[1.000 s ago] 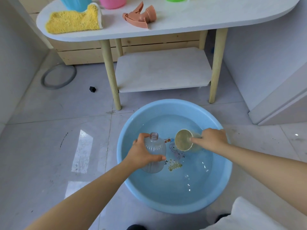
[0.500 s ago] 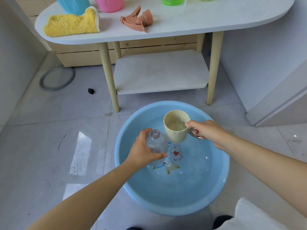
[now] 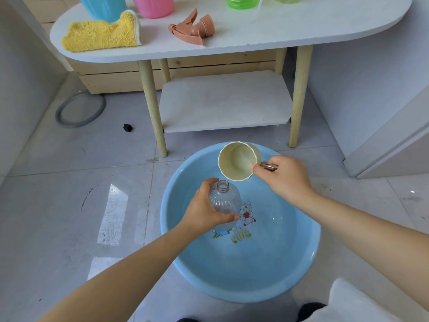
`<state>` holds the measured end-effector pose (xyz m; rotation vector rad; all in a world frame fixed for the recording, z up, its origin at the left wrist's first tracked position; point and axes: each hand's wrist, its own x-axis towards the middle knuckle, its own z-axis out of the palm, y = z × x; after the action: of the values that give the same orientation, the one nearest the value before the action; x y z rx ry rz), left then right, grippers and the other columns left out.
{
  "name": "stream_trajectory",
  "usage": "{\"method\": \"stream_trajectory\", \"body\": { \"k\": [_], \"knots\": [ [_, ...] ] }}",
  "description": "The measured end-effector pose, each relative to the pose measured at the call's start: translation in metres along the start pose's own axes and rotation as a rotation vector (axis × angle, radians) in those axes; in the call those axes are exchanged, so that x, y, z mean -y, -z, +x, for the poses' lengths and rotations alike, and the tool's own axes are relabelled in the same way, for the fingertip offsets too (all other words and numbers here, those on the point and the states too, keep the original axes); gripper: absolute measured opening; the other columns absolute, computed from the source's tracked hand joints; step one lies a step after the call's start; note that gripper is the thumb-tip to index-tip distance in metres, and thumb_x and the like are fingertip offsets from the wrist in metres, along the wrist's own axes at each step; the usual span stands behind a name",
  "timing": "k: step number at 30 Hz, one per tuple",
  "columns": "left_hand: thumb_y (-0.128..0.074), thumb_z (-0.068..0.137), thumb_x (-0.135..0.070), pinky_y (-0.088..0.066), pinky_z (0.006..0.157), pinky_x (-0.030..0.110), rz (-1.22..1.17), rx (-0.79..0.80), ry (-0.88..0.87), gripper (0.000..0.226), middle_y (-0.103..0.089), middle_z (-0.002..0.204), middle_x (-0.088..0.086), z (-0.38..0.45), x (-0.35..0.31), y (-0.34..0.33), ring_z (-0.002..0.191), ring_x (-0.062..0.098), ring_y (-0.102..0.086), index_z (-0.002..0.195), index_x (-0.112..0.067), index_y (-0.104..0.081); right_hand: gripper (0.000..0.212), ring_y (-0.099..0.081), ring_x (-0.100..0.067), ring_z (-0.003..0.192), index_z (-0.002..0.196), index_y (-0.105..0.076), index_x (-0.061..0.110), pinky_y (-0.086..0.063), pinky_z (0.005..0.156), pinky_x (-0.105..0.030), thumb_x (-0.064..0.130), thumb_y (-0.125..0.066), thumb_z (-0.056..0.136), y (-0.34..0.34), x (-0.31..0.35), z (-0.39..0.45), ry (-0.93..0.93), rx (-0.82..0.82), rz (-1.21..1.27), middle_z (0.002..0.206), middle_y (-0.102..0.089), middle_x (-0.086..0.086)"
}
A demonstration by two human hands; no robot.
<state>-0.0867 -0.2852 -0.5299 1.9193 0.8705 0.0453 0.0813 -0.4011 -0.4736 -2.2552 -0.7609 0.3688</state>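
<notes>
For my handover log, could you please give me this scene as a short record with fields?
left hand: grips the bottle by its side
bottle: clear, uncapped, neck up, inside the basin
right hand: holds the cup by its handle
cup: beige, tilted, mouth toward the camera, raised beyond the bottle's neck, apart from it
basin: blue, on the tiled floor in front of the table
table: white, a yellow cloth on top
</notes>
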Motion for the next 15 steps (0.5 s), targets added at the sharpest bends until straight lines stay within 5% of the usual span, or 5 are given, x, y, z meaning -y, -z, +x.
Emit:
{"method": "stream_trajectory", "body": {
  "k": [4,7,15],
  "knots": [
    [-0.091,0.054,-0.036,-0.036,0.085,0.012,0.001,0.002,-0.006,0.098,-0.048,0.129,-0.013,0.001,-0.003,0.0,0.115,0.004,-0.047,0.134,-0.031,-0.035,0.056,-0.033,-0.007,0.049,0.046,-0.03,0.022,-0.025,0.07,-0.029,0.043,-0.07,0.079,-0.001,0.005,-0.001,0.107,-0.053,-0.034,0.039,-0.047,0.012],
    [-0.091,0.054,-0.036,-0.035,0.081,0.009,0.004,-0.001,-0.005,0.098,-0.048,0.128,-0.013,0.001,-0.005,0.0,0.113,0.004,-0.048,0.133,-0.032,-0.034,0.05,-0.036,-0.004,0.05,0.045,-0.031,0.023,-0.025,0.071,-0.027,0.055,-0.059,0.071,-0.005,0.006,0.001,0.179,-0.103,-0.088,0.036,-0.034,0.006],
    [-0.091,0.055,-0.034,-0.035,0.07,-0.006,0.006,-0.003,-0.006,0.097,-0.048,0.128,-0.011,0.0,-0.006,0.002,0.112,0.004,-0.047,0.134,-0.03,-0.033,0.05,-0.044,-0.015,0.06,0.05,-0.044,0.022,-0.022,0.075,-0.024,0.069,-0.04,0.065,-0.011,0.001,0.003,0.264,-0.171,-0.12,0.043,-0.04,0.013]
  ]
}}
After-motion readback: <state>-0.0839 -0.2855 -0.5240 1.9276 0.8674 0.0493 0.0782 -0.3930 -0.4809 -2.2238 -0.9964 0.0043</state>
